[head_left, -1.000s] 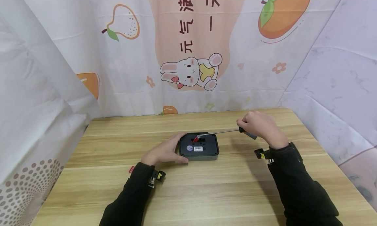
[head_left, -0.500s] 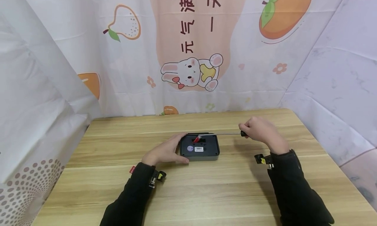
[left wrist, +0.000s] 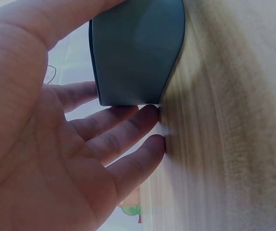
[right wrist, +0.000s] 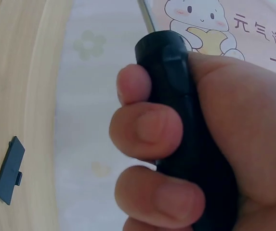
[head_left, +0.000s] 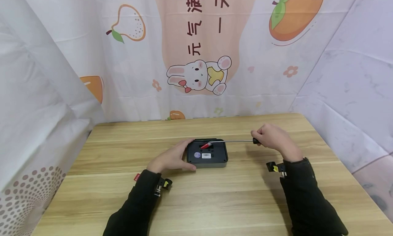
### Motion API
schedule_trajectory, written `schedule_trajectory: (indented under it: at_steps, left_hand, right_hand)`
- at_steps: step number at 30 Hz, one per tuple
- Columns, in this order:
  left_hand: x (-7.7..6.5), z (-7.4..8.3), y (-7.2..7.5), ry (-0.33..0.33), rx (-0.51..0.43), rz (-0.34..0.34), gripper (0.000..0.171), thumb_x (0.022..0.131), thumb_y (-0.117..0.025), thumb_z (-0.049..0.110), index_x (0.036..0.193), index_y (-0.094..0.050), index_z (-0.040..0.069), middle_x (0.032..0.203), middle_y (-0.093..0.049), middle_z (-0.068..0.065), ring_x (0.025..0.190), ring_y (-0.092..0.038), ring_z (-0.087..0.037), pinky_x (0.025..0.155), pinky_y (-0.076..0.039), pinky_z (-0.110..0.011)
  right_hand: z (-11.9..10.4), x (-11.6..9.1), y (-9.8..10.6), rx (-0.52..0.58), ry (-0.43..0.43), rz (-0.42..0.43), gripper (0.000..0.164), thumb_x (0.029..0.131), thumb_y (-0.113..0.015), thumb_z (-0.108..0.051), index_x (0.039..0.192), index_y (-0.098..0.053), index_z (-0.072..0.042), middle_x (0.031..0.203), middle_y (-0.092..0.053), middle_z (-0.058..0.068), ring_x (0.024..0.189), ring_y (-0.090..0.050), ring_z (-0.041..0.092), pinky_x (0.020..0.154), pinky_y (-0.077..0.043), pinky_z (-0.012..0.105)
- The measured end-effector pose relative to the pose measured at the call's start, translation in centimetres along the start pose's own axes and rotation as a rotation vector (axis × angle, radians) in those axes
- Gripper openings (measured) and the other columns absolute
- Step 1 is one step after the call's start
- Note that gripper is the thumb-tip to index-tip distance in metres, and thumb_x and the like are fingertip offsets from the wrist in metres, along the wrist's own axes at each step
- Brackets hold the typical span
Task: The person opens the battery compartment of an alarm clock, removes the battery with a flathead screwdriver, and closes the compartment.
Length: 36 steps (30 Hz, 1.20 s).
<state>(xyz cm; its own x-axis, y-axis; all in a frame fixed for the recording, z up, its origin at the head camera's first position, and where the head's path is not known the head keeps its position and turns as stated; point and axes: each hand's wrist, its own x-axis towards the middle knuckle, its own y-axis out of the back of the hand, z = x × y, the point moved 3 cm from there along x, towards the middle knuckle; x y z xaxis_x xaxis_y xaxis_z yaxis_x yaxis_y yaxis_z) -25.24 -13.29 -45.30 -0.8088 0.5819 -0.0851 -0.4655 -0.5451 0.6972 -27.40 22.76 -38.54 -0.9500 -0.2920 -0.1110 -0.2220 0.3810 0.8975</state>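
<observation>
Left hand [head_left: 170, 158] spread flat against box [head_left: 207, 154] left side, bracing it; right hand [head_left: 271, 137] fists screwdriver [head_left: 228, 141] (tip inside box top slot), levering

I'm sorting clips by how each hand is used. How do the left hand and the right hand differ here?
The left hand lies low with fingers fairly straight along the side of the dark box; the right hand is curled round the black handle of the screwdriver. The left hand touches the box directly; the right hand stays apart from it and reaches it only through the tool's shaft. Both wear black sleeves.
</observation>
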Motion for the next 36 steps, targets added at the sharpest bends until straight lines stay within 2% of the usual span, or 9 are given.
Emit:
schedule_trajectory:
  at_steps: [17,36]
  left_hand:
    - [0.0,0.2,0.0,-0.013,-0.02,0.002,0.112,0.077,-0.09,0.034,0.162,-0.021,0.01,0.162,-0.028,-0.013,0.146,-0.029,-0.025,0.118,-0.027,-0.044]
    - [0.0,0.2,0.0,-0.008,-0.02,0.005,0.112,0.077,-0.091,0.033,0.162,-0.022,0.01,0.16,-0.03,-0.013,0.145,-0.03,-0.025,0.117,-0.027,-0.044]
  right_hand:
    - [1.2,0.3,-0.3,0.001,-0.003,-0.048,0.053,0.104,-0.046,-0.028,0.055,-0.062,-0.017,0.049,-0.042,-0.006,0.046,-0.034,0.012,0.051,-0.031,0.03]
    - [1.2,0.1,-0.4,0.004,-0.002,-0.058,0.052,0.103,-0.049,-0.028,0.055,-0.061,-0.017,0.048,-0.043,-0.009,0.046,-0.036,0.01,0.05,-0.032,0.03]
